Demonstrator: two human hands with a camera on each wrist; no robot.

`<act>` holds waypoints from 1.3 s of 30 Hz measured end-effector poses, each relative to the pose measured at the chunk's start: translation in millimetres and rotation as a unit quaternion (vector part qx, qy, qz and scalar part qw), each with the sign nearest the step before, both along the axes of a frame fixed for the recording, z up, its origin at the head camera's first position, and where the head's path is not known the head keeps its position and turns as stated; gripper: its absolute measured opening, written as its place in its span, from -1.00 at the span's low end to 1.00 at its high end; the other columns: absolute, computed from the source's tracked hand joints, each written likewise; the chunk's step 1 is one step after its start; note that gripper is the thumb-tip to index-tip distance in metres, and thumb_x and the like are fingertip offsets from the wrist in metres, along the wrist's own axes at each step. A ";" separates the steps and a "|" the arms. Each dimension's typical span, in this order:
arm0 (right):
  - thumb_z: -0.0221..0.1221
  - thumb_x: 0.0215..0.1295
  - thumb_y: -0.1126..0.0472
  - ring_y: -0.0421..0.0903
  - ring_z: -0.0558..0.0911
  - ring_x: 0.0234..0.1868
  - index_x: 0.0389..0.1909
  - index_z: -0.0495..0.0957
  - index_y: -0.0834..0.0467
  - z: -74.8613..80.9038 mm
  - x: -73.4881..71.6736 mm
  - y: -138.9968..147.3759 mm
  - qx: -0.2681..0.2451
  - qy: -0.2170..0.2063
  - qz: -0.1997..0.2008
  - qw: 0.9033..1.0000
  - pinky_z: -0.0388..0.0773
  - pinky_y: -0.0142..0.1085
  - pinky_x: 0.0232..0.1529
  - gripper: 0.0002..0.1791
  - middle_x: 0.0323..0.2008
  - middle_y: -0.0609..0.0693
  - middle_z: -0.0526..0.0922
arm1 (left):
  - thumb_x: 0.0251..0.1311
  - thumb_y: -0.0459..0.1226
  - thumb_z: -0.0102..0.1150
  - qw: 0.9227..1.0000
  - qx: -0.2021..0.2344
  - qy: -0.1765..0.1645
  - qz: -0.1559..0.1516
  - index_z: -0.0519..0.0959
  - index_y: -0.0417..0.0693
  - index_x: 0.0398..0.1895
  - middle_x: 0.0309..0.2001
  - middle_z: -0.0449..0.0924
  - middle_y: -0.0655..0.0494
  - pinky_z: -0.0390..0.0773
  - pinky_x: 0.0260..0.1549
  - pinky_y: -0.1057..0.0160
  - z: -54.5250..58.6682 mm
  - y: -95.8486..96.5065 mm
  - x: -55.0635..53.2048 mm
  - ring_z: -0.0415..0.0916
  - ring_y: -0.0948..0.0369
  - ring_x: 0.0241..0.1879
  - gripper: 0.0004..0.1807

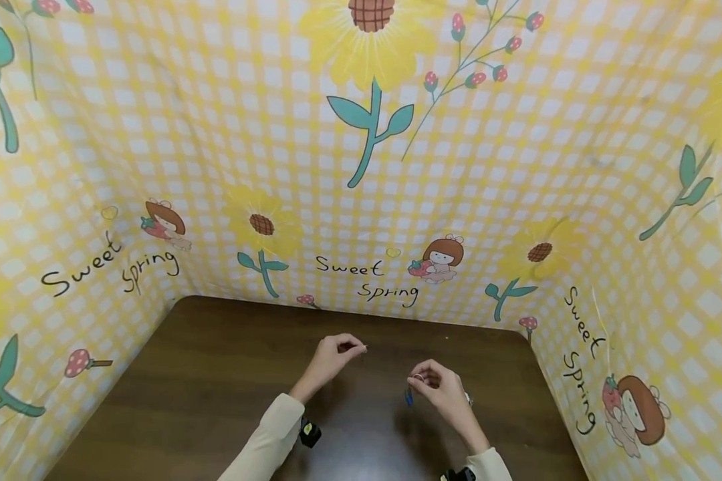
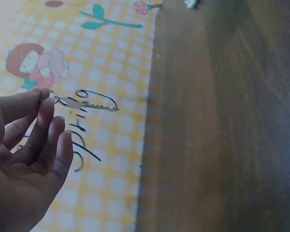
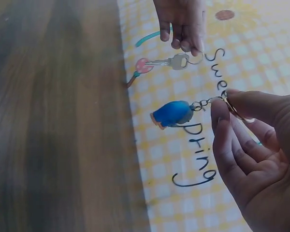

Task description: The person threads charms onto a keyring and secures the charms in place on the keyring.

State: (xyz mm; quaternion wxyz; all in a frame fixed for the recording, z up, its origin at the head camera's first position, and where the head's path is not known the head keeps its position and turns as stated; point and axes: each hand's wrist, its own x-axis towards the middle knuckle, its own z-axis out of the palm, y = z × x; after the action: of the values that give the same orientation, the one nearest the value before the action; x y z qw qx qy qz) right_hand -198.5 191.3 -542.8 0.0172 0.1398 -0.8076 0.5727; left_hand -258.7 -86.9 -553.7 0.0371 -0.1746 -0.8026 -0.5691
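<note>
My left hand (image 1: pixel 329 359) is raised over the table, pinching a small ring (image 3: pixel 196 59) between thumb and fingertip. From that ring a silver key (image 2: pixel 89 104) hangs, its toothed blade pointing away from the fingers. To the right and a little nearer, my right hand (image 1: pixel 444 389) grips a larger metal ring (image 3: pixel 239 112) with thumb and forefinger. A short chain (image 3: pixel 201 104) runs from this ring to a blue figure charm (image 3: pixel 171 114) with orange feet. Key and charm hang apart, the two hands not touching.
Below both hands lies a dark brown wooden table (image 1: pixel 216 374). A yellow checked cloth (image 1: pixel 361 220) with printed flowers and lettering walls it in at the back and both sides. Black straps with small devices (image 1: pixel 309 433) sit on the wrists.
</note>
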 end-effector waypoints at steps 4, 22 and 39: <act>0.41 0.36 0.33 -0.03 0.75 -0.35 -0.17 0.67 0.25 10.1 -1.5 -3.4 -0.008 0.013 0.000 1.000 0.72 -0.27 -0.30 -0.87 -0.32 0.13 0.77 | 0.45 -0.29 0.32 1.000 0.007 0.005 -0.013 0.78 -0.11 -0.22 -0.26 0.78 -0.07 0.50 -0.39 0.34 17.7 1.1 0.1 0.57 0.29 -0.42 -0.89; 0.40 0.37 0.33 -0.16 0.70 -0.34 -0.15 0.69 0.19 35.5 -0.7 -9.0 -0.010 0.069 -0.001 0.998 0.62 -0.39 -0.32 -0.89 -0.27 0.05 0.76 | 0.52 -0.32 0.23 0.998 0.028 0.028 -0.050 0.72 -0.10 -0.14 -0.16 0.75 0.03 0.61 -0.27 0.27 61.3 1.8 16.8 0.66 0.25 -0.26 -0.91; 0.40 0.39 0.30 -0.16 0.67 -0.34 -0.15 0.71 0.12 53.1 -0.4 -15.4 0.010 0.068 -0.002 0.998 0.58 -0.39 -0.34 -0.91 -0.27 -0.04 0.76 | 0.44 -0.37 0.33 0.995 0.065 0.011 -0.071 0.68 -0.20 -0.14 -0.16 0.76 -0.06 0.72 -0.13 0.19 77.8 4.6 27.0 0.74 0.16 -0.18 -0.94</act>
State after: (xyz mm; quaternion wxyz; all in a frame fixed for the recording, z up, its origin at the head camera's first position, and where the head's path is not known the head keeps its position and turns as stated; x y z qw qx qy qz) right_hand -199.0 175.9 -489.7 0.0719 0.1766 -0.8106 0.5537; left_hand -231.6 -82.3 -476.0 0.0166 -0.2341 -0.7495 -0.6190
